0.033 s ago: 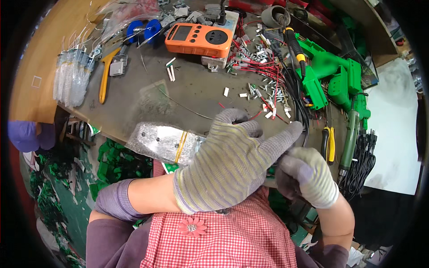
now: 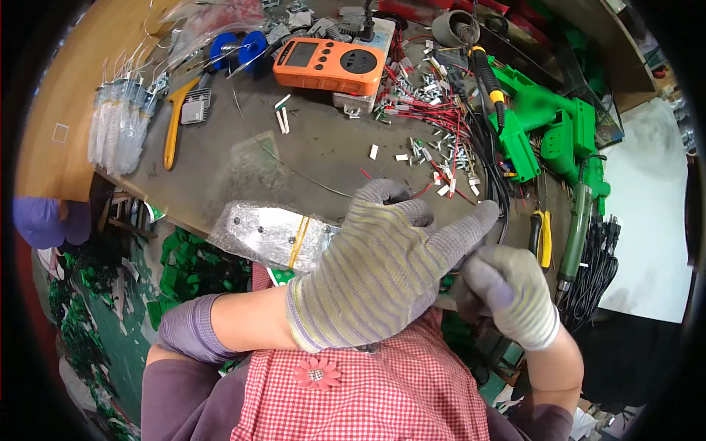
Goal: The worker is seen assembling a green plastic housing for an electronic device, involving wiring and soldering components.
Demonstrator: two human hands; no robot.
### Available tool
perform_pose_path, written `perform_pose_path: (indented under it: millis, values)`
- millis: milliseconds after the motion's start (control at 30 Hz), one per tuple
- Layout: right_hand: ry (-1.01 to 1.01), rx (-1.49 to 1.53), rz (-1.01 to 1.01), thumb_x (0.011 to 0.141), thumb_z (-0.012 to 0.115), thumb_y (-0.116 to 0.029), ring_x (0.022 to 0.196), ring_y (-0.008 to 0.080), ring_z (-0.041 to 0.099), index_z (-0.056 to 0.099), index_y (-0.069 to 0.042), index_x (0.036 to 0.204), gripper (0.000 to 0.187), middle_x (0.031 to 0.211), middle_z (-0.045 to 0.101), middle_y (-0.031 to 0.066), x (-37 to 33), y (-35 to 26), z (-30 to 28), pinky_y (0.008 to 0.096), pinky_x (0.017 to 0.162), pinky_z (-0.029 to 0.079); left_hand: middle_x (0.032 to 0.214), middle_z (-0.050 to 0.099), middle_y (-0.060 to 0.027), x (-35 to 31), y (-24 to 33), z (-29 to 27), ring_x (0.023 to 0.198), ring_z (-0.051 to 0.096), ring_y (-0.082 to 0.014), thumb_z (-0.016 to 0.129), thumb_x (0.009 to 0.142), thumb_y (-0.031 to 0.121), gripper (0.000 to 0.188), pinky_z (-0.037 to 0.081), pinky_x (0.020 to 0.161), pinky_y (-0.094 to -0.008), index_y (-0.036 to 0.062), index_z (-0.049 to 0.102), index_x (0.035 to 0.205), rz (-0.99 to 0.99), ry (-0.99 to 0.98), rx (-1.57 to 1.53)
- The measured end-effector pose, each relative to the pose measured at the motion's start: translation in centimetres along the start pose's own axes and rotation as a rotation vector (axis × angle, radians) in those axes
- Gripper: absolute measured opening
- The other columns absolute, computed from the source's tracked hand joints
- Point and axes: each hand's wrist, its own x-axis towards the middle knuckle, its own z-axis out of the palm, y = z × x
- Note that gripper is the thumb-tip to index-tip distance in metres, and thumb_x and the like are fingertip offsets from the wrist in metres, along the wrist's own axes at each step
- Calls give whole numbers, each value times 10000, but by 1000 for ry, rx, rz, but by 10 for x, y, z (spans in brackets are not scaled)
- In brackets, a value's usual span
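Observation:
My left hand (image 2: 382, 268), in a grey-and-yellow striped knit glove, has its outer fingers curled and the index finger stretched to the right. Whatever lies under its palm is hidden. A clear-wrapped silvery packet (image 2: 268, 237) with a yellow band disappears beneath this hand's edge; whether I hold it I cannot tell. Close by, beyond the left index finger, is my gloved right hand (image 2: 511, 298), closed with the fingers bent in a pinch. What it pinches is out of sight behind the fingers. Both hands are at the bench's front edge, over the red checked apron (image 2: 360, 393).
At the back stands an orange meter (image 2: 329, 66). Red wires (image 2: 434, 110) and loose screws (image 2: 456, 151) spread nearby. Green plastic housings (image 2: 555, 121), a green screwdriver (image 2: 577, 228) and yellow-handled pliers (image 2: 544, 239) sit right. A yellow-handled brush (image 2: 173, 125) and wrapped parts (image 2: 118, 128) lie left.
My right hand has shifted slightly right and down, away from the left. My left hand and the packet look almost the same.

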Motion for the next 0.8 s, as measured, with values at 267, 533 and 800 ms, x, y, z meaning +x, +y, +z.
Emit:
perform_pose_path:
  millis: [267,533,800]
  values:
    - [-69,73,-164,900,648,-224,536,284,588,640,-21,814,221,655,596,104,8,20,5,397,519,475,846,649,-32,1,-3,0,812,593,-265,722,651,127,845,412,941,-470,105,512,1470,40,3,-58]
    - [212,-1005,-859,884,660,-235,564,326,605,681,-43,849,195,614,572,94,18,15,-8,436,562,483,934,697,-51,3,-1,2,854,611,-276,718,642,107,866,402,952,-470,110,502,1481,5,-4,-144]
    - [-144,237,43,929,629,-259,508,312,592,696,-42,811,255,615,622,107,2,14,-1,432,534,500,904,680,-61,6,-1,-1,870,603,-289,725,655,112,863,400,953,-480,102,495,1487,45,-82,-38]
